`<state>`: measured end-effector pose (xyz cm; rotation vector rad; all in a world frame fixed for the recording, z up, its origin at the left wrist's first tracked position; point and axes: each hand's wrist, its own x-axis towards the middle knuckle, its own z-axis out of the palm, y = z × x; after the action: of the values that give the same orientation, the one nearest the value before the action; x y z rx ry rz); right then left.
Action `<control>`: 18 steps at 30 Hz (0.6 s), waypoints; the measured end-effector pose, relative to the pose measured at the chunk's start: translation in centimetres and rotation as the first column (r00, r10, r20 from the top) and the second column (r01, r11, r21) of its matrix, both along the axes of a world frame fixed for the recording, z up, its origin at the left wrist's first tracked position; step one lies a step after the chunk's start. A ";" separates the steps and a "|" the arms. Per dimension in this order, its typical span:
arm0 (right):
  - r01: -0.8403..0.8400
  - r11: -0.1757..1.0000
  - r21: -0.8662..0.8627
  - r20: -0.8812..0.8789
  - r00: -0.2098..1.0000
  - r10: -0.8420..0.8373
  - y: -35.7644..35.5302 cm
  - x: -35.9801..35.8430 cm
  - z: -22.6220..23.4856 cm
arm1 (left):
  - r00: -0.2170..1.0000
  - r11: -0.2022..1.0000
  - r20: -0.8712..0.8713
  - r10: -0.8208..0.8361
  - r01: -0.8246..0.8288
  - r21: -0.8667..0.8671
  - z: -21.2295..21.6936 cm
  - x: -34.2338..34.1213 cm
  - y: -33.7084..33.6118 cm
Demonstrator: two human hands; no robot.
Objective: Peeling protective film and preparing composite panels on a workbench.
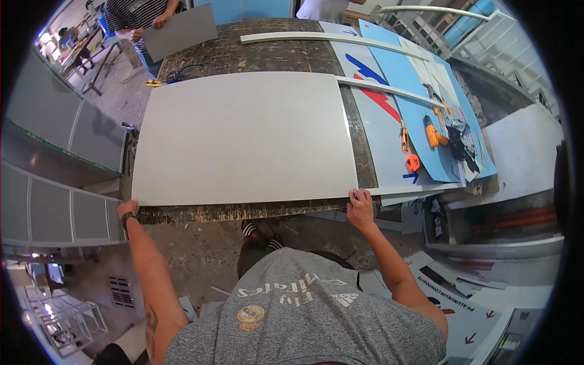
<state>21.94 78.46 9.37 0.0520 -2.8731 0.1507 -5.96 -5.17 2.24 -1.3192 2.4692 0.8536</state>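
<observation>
A large white rectangular panel (243, 140) lies flat on the worn dark workbench (267, 58) in front of me. My left hand (128, 208), with a watch on its wrist, closes on the panel's near left corner. At the near right corner my right hand (360, 205) has its fingers curled over the edge, gripping it. Beneath the panel the undersides of both grips are hidden. A white bar (395, 191) runs off to the right from beside my right hand. Another white bar (389, 91) starts at the panel's far right corner.
Blue and white sheets (398, 73) cover the bench's right side. On them lie an orange drill (434, 135), an orange tape measure (412, 162) and an orange cutter (404, 140). A long white bar (286, 38) crosses the far side. Far left, a co-worker holds a grey sheet (181, 33).
</observation>
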 end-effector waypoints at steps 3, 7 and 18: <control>-0.007 1.000 0.001 -0.015 1.000 0.007 0.2 -0.2 -0.3 | 1.000 1.000 -0.014 -0.024 0.024 0.003 0.0 0.2 0.5; -0.027 1.000 0.000 -0.022 0.999 0.027 0.2 -0.3 -0.4 | 0.999 0.999 -0.030 -0.032 0.032 0.003 0.0 0.7 -0.1; -0.048 0.999 0.008 -0.029 0.998 0.048 0.0 -0.2 -0.1 | 0.996 0.999 -0.085 0.024 -0.022 0.025 -0.3 -0.5 -0.2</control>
<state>21.70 78.43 9.24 0.1237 -2.8446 0.1470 -6.42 -5.36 1.96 -1.3329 2.5036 0.9611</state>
